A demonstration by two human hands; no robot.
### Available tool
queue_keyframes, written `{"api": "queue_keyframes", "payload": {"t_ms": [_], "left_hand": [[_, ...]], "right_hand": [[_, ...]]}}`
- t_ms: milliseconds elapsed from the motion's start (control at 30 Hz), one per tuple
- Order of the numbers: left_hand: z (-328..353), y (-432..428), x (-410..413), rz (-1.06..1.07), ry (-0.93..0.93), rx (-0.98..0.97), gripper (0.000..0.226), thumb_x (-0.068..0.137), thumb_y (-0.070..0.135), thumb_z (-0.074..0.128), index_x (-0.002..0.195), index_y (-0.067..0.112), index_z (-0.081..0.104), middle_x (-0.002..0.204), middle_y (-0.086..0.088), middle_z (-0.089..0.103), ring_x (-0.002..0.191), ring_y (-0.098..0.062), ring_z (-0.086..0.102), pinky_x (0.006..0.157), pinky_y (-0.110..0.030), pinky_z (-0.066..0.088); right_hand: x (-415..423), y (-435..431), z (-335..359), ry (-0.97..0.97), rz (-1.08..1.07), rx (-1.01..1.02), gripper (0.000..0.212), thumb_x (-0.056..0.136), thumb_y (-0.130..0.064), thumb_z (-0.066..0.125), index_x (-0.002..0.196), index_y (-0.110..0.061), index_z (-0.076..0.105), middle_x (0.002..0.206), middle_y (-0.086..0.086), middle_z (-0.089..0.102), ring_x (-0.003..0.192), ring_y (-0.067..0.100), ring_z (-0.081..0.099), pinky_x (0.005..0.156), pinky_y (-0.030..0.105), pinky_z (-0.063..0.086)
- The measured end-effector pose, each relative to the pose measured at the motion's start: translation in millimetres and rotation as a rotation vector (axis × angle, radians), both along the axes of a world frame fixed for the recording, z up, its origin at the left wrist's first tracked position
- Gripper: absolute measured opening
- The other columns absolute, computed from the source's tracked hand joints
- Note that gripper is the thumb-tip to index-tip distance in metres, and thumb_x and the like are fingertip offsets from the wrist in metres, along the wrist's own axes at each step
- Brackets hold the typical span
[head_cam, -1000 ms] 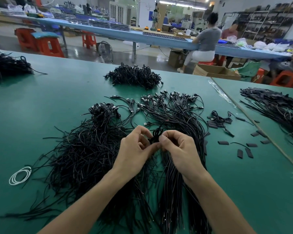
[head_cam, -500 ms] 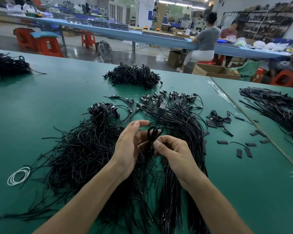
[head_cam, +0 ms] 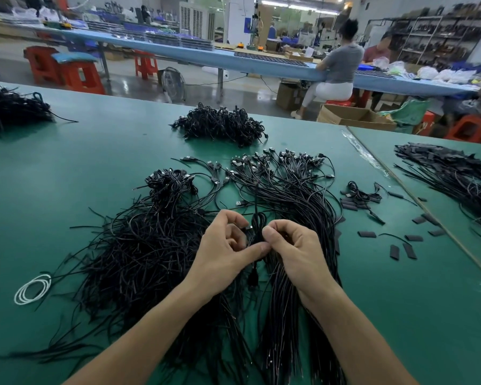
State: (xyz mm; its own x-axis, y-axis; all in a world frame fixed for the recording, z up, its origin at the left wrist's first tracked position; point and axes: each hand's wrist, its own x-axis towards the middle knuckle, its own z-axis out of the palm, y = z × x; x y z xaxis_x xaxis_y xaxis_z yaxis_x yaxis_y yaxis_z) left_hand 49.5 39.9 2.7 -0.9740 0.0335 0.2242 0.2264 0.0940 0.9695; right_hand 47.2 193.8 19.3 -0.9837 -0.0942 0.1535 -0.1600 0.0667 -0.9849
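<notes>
While it hangs just above the fanned bundle of black cables (head_cam: 289, 201), the thin black coiled cable (head_cam: 258, 222) is pinched by left grip (head_cam: 222, 245) and right grip (head_cam: 296, 245); light, limp and springy, it likely holds best at the coil's waist.

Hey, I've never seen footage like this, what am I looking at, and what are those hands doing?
No machine here: a person wears a camera on the head, looking down at their own hands. The left hand and right hand pinch one small looped black cable between them. On the green table lie loose black cables with plugs, a heap of bundled cables farther back, a white wire ring at the left and short black sleeve pieces at the right.
</notes>
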Motion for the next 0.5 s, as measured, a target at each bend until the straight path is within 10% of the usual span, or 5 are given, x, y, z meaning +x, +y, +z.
{"api": "queue_keyframes", "payload": {"t_ms": [167, 333, 500], "left_hand": [[0.0, -0.9, 2.4, -0.122, -0.107, -0.049, 0.035, 0.082, 0.042, 0.077, 0.101, 0.031, 0.05, 0.062, -0.005, 0.07, 0.045, -0.023, 0.066, 0.042, -0.024, 0.047], [-3.5, 1.6, 0.2, -0.137, -0.123, 0.035, 0.022, 0.096, 0.013, 0.065, 0.105, 0.033, 0.06, 0.084, -0.009, 0.077, 0.078, -0.026, 0.075, 0.071, -0.035, 0.061], [4.6, 0.1, -1.8, -0.087, -0.306, 0.431, 0.032, 0.102, 0.007, 0.039, 0.101, 0.012, 0.07, 0.083, -0.009, 0.075, 0.082, -0.027, 0.074, 0.07, -0.034, 0.06]], "right_hand": [[0.4, 0.7, -1.8, -0.01, 0.001, -0.034, 0.017, 0.096, -0.012, 0.063, 0.081, -0.016, 0.069, 0.066, -0.006, 0.067, 0.064, 0.004, 0.062, 0.063, 0.016, 0.051], [0.6, -4.7, -3.3, -0.002, -0.006, -0.046, 0.013, 0.095, -0.013, 0.064, 0.083, -0.013, 0.07, 0.069, -0.005, 0.066, 0.067, 0.007, 0.061, 0.065, 0.018, 0.051], [1.5, -7.3, 0.3, 0.007, 0.05, -0.031, 0.015, 0.094, -0.012, 0.065, 0.081, -0.016, 0.07, 0.069, -0.01, 0.067, 0.067, 0.001, 0.06, 0.067, 0.014, 0.049]]}}
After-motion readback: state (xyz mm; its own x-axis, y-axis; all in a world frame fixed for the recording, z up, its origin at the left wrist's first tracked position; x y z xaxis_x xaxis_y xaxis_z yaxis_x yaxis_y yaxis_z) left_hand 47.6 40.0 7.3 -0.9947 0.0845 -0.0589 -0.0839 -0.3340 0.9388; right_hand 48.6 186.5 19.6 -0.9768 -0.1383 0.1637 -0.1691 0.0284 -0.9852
